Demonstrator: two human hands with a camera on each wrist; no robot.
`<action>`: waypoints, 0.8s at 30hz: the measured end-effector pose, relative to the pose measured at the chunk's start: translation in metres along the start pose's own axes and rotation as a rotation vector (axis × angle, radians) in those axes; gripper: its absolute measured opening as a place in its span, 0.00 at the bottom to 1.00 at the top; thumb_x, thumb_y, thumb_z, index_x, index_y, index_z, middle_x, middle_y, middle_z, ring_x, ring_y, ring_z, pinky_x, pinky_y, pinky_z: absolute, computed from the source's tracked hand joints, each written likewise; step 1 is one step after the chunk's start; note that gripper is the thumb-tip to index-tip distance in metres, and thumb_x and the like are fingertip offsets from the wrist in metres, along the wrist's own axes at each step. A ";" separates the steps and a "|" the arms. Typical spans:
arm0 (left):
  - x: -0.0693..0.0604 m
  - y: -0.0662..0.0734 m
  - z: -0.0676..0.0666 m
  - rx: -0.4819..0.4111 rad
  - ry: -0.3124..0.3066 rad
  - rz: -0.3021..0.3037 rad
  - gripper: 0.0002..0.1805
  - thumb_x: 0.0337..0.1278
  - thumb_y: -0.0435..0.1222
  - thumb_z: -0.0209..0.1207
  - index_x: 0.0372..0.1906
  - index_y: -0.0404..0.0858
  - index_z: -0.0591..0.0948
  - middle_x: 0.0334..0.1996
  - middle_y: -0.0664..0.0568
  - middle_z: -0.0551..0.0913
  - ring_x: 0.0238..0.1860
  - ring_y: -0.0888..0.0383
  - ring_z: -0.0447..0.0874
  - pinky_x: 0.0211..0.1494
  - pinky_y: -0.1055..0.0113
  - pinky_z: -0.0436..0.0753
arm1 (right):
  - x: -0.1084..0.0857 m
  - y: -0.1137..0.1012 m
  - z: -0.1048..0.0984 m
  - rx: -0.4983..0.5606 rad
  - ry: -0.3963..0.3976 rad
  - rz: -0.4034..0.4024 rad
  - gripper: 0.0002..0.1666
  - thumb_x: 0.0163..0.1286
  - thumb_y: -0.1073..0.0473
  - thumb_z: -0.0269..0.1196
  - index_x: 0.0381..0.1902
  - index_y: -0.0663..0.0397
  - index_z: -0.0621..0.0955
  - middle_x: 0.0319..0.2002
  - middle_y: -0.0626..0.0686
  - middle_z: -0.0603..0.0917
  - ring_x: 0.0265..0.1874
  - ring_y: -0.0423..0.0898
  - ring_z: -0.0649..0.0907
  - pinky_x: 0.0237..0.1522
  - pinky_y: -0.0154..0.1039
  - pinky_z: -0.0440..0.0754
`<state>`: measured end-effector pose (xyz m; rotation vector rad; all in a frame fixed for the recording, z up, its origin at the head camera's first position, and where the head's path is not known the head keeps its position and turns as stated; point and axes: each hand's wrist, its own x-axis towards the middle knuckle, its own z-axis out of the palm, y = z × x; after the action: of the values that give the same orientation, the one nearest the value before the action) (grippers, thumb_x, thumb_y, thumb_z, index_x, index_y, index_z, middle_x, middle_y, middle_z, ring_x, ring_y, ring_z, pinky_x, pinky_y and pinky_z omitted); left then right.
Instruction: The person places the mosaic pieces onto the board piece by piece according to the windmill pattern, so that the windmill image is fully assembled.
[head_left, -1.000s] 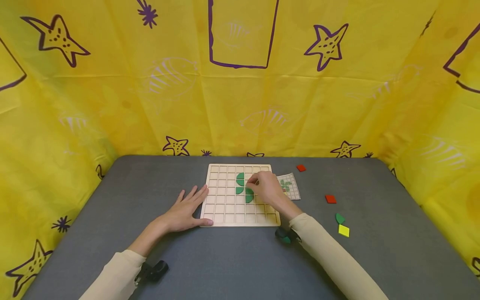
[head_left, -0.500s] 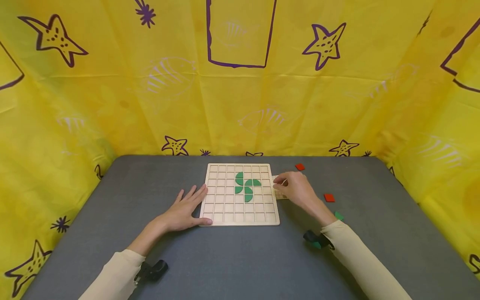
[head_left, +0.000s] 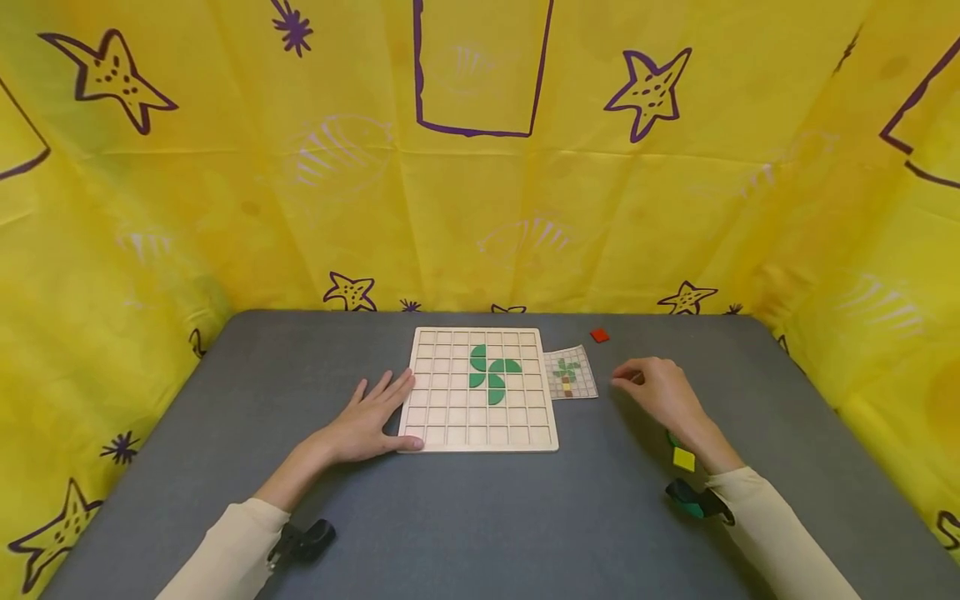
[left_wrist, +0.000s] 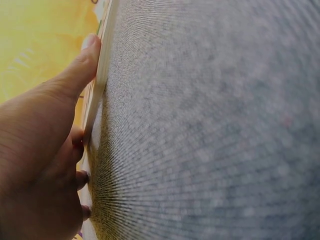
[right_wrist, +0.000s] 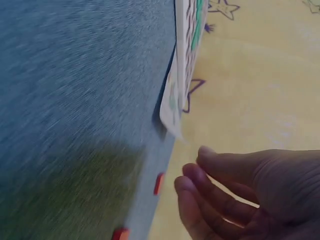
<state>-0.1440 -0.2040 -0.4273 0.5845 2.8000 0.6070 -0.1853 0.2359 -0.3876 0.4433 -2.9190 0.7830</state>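
1. Left hand (head_left: 360, 427) has its fingers spread and pretty straight, tips touching the left edge of a pale wooden grid board (head_left: 442, 417), thumb at the near corner. Not clamped on anything.
2. Flat green quarter-circle pieces (head_left: 496, 397) sit on the board, right of those fingertips.
3. Right hand (head_left: 663, 396) has loosely bent fingers, thumb tip close to the index. No piece shows in there; can't tell if the tips actually touch.
4. Just left of the right fingertips, a white printed grid card (head_left: 588, 383) meets the board. A red square tile (head_left: 599, 335) lies beyond them, and a second red tile (right_wrist: 120, 234) shows only in the right wrist view. A yellow square tile (head_left: 683, 459) is nearer the body.
5. What could go wrong: that black wrist camera (head_left: 681, 490) hangs near the yellow tile, so a low sweep might knock it. The card's free end looks raised, so a passing finger could snag it. If the left hand pushes, the board might slide and jostle the pieces.
6. Room: the right fingertips have a bare strip before the card, and the table's far edge is well past both hands.
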 end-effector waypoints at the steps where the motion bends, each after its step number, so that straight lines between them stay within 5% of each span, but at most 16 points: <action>1: 0.000 0.000 0.000 0.001 0.002 0.002 0.59 0.51 0.65 0.62 0.78 0.36 0.50 0.78 0.46 0.47 0.77 0.39 0.38 0.72 0.35 0.34 | -0.002 0.002 -0.002 -0.003 -0.013 0.013 0.09 0.65 0.62 0.67 0.40 0.62 0.88 0.34 0.56 0.88 0.30 0.50 0.84 0.31 0.46 0.82; 13: -0.003 0.001 -0.003 -0.009 0.011 0.007 0.59 0.51 0.64 0.62 0.78 0.36 0.50 0.78 0.45 0.47 0.77 0.38 0.38 0.72 0.35 0.34 | -0.036 0.039 -0.030 -0.097 -0.158 0.124 0.16 0.60 0.52 0.72 0.34 0.62 0.87 0.29 0.53 0.87 0.28 0.50 0.83 0.30 0.48 0.80; 24: -0.004 -0.002 -0.002 -0.005 0.009 -0.003 0.59 0.51 0.64 0.62 0.78 0.36 0.50 0.78 0.45 0.47 0.77 0.38 0.38 0.72 0.35 0.34 | -0.051 0.045 -0.038 -0.090 -0.239 0.210 0.21 0.55 0.48 0.74 0.34 0.63 0.86 0.31 0.54 0.86 0.27 0.48 0.82 0.29 0.45 0.80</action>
<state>-0.1415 -0.2080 -0.4259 0.5784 2.8066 0.6170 -0.1497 0.3050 -0.3842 0.2400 -3.2491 0.6587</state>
